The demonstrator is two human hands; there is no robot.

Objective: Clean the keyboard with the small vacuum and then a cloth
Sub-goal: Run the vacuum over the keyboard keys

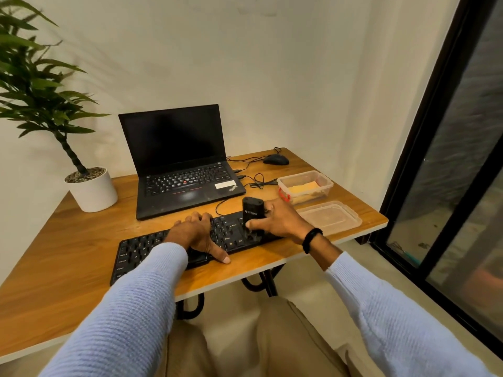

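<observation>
While the left hand [196, 235] lies flat on the keyboard [136, 251], pinning it, the right hand [280, 221] grips the vacuum [252, 210] upright at the right end, so I'd guess the sweep runs leftward along it. Cloth [303, 187] sits further right.

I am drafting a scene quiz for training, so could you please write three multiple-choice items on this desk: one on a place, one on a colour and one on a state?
1. Where is the small vacuum?
A. on the right part of the keyboard
B. on the laptop
C. on the floor

2. What colour is the plant pot?
A. black
B. white
C. red

3. How is the clear container holding the cloth?
A. lidded
B. overturned
C. open, lid beside it

Answers: 1 A, the right hand holds it upright on the keys; 2 B, the pot is plainly white; 3 C, the lid lies on the desk beside it.
</observation>
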